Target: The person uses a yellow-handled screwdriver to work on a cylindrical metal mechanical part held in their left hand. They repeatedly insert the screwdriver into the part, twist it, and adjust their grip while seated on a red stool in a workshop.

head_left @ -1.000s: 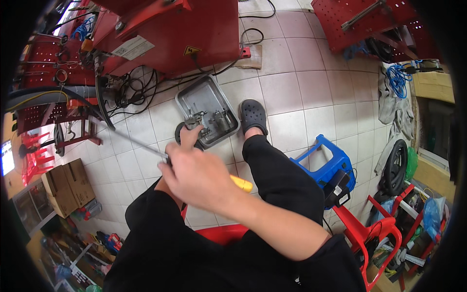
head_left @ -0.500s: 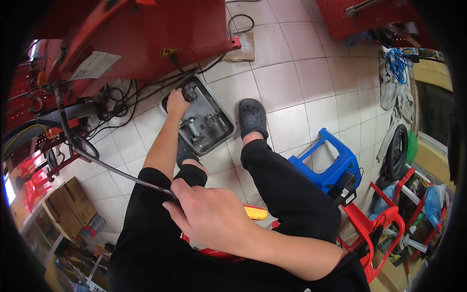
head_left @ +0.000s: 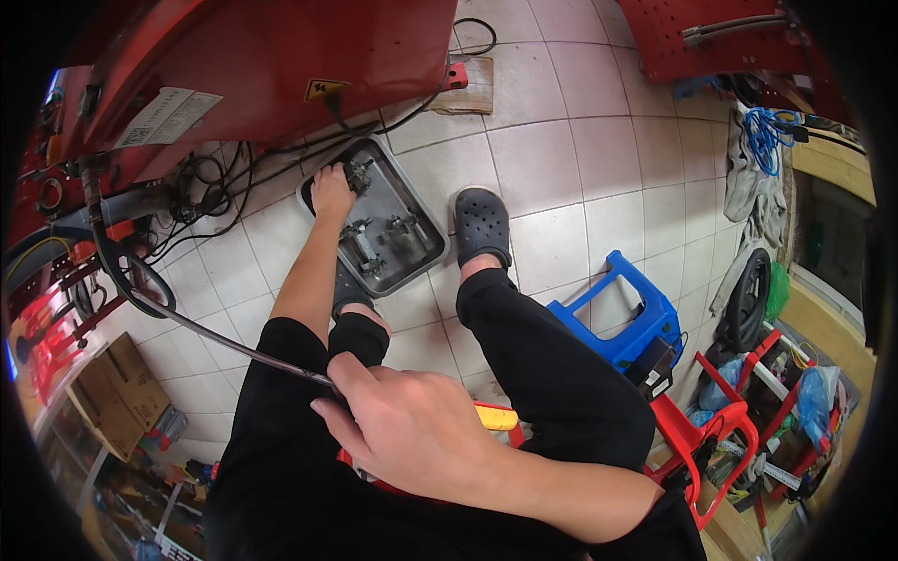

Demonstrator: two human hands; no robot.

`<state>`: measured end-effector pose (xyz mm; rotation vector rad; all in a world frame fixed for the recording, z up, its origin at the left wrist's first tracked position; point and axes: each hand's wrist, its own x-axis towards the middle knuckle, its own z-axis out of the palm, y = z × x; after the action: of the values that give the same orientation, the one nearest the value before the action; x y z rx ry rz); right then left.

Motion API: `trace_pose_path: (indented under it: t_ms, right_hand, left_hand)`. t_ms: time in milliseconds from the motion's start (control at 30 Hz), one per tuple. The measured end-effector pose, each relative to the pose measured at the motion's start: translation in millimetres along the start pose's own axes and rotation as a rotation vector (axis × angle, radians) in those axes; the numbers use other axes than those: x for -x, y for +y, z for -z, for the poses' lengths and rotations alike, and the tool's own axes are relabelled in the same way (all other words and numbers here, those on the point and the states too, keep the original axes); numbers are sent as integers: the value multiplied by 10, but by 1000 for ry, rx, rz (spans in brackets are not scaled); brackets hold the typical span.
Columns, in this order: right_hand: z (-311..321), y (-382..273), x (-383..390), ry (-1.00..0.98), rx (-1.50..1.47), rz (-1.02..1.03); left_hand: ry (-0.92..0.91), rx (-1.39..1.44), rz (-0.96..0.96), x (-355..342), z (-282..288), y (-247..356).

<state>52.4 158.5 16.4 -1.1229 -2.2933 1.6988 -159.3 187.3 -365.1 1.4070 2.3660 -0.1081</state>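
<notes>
A grey rectangular tray (head_left: 432,262) lies on the floor in front of my feet, with several dark metal parts in it. My left hand (head_left: 332,194) reaches over its far left side, fingers closed against a small metal part (head_left: 359,176); the fingertips are partly hidden. Nearer in the tray sit another metal part (head_left: 363,245) and a rounded one (head_left: 404,234). Above my lap my right hand (head_left: 402,425) is wrapped round the end of a dark hose (head_left: 234,344), which runs in from the left. Whatever its palm covers is hidden.
A red machine (head_left: 281,75) stands beyond the tray, with black cables (head_left: 248,178) along its foot. On the right are a blue step stool (head_left: 645,313), a red plastic chair (head_left: 730,430) and a wheel (head_left: 748,299). A cardboard box (head_left: 117,393) is at left.
The view has shifted slightly. My left hand stays at the metal part in the tray, its fingers a little more visible. My right hand keeps its hold on the hose.
</notes>
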Motion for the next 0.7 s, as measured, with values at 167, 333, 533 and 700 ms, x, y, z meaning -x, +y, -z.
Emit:
trace_pose_path:
  t_ms: [167,333,533,700]
  right_hand:
    - [-17,-33,1,36,-52,17]
    - [21,-57,-28,64,-55,48]
    - [3,-71,-18,60,-49,49]
    - [39,-64,-30,61,-53,36]
  left_hand:
    - [204,99,37,344,134,216]
    - [11,236,-228,974,116,653]
    - [-78,-49,-333,1364,-53,798]
    - [-122,134,-324,1273,-290,693]
